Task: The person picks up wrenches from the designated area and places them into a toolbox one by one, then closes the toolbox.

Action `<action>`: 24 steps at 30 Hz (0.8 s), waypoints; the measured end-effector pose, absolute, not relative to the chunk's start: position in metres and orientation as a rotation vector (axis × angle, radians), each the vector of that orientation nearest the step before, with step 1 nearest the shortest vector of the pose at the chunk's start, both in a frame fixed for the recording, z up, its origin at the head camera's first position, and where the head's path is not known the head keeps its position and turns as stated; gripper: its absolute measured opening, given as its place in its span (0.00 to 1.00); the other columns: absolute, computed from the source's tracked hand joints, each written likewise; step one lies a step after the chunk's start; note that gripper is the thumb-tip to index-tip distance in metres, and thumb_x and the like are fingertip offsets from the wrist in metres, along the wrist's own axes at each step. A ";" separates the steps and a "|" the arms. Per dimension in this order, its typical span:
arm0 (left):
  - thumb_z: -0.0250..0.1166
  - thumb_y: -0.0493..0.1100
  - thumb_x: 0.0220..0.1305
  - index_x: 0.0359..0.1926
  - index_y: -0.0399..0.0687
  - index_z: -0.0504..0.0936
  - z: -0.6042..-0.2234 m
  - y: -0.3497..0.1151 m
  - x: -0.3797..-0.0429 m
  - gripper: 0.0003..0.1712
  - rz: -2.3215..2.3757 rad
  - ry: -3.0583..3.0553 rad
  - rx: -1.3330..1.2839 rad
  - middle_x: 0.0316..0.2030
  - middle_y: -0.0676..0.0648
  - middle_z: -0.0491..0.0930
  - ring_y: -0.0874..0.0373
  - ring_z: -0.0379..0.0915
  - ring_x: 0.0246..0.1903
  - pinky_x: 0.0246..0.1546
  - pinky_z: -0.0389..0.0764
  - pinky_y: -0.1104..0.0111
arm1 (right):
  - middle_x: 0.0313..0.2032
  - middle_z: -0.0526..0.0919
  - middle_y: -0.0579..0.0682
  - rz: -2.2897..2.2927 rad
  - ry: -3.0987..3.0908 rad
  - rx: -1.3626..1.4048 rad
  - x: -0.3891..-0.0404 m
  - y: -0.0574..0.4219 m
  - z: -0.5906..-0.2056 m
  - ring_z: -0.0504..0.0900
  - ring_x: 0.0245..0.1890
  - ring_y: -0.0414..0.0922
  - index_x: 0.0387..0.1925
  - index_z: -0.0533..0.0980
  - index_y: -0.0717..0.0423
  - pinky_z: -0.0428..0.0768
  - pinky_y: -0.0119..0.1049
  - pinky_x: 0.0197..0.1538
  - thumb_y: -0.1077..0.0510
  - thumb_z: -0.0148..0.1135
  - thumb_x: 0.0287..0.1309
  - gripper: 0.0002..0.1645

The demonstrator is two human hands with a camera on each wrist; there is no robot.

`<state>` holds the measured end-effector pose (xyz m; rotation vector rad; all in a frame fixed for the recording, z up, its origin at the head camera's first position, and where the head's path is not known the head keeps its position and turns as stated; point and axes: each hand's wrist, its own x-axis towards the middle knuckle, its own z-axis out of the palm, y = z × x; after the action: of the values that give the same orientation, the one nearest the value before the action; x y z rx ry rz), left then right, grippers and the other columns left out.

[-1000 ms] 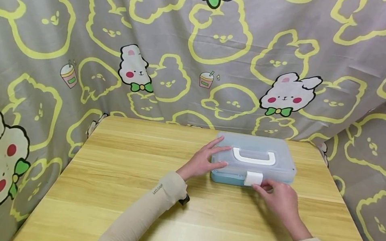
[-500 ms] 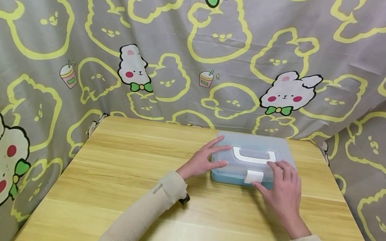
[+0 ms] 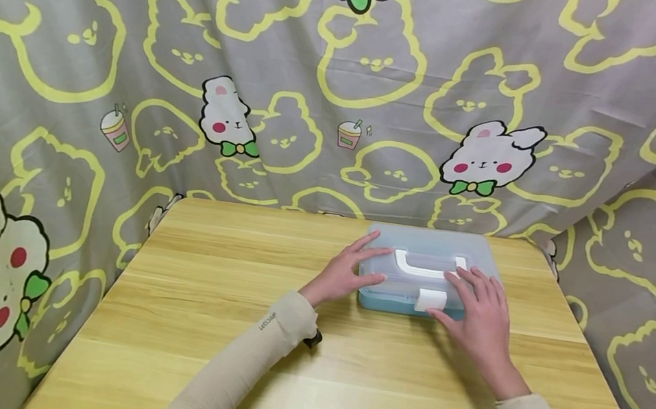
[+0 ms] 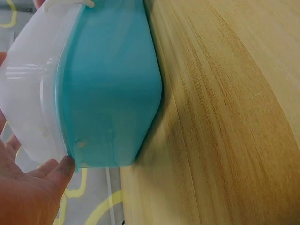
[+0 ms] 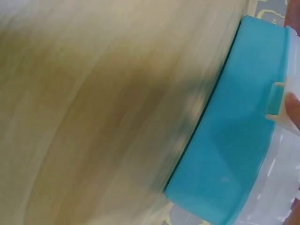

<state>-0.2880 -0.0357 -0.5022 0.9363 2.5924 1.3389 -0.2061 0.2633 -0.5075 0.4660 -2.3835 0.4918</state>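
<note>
A storage box point(image 3: 389, 305) with a teal base and a translucent lid point(image 3: 429, 240) stands toward the back right of the wooden table. Its lid is down and carries a white handle point(image 3: 419, 270). My left hand point(image 3: 343, 277) rests spread against the box's left end. In the left wrist view its thumb point(image 4: 63, 171) touches the seam between lid and base. My right hand point(image 3: 483, 325) has its fingers over the lid's front, near the handle. Its thumb touches the white front latch point(image 3: 431, 301), as the right wrist view also shows. The box's contents cannot be made out.
The wooden table point(image 3: 224, 329) extends to the left and in front of the box. A grey curtain point(image 3: 298, 55) with yellow cartoon outlines hangs behind the table and along both sides.
My right hand has gone from pinching the latch's lower right edge to spreading its fingers up over the lid, thumb at the latch. My left hand and the box stay in place.
</note>
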 end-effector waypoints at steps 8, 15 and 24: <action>0.64 0.62 0.72 0.74 0.80 0.68 -0.503 -0.036 -0.288 0.32 1.344 2.596 0.944 0.81 0.71 0.40 0.52 0.41 0.82 0.74 0.57 0.35 | 0.62 0.78 0.64 0.498 -2.378 0.461 -0.206 0.262 -0.507 0.69 0.67 0.66 0.61 0.79 0.55 0.58 0.66 0.74 0.17 0.58 0.52 0.54; 0.63 0.62 0.72 0.75 0.79 0.68 -0.502 -0.036 -0.287 0.33 1.346 2.598 0.951 0.82 0.69 0.40 0.51 0.41 0.82 0.73 0.58 0.34 | 0.62 0.78 0.64 0.495 -2.370 0.456 -0.207 0.262 -0.509 0.69 0.67 0.66 0.61 0.79 0.56 0.58 0.66 0.74 0.12 0.43 0.56 0.59; 0.63 0.61 0.73 0.75 0.78 0.68 -0.501 -0.036 -0.287 0.32 1.363 2.582 0.956 0.82 0.68 0.40 0.51 0.40 0.82 0.73 0.57 0.34 | 0.60 0.80 0.64 0.459 -2.374 0.449 -0.208 0.263 -0.509 0.70 0.66 0.65 0.60 0.80 0.56 0.60 0.65 0.73 0.12 0.41 0.57 0.59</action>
<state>-0.2870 -0.0356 -0.5014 0.9564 2.5821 1.3631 -0.2077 0.2626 -0.5092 0.4493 -2.3736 0.4590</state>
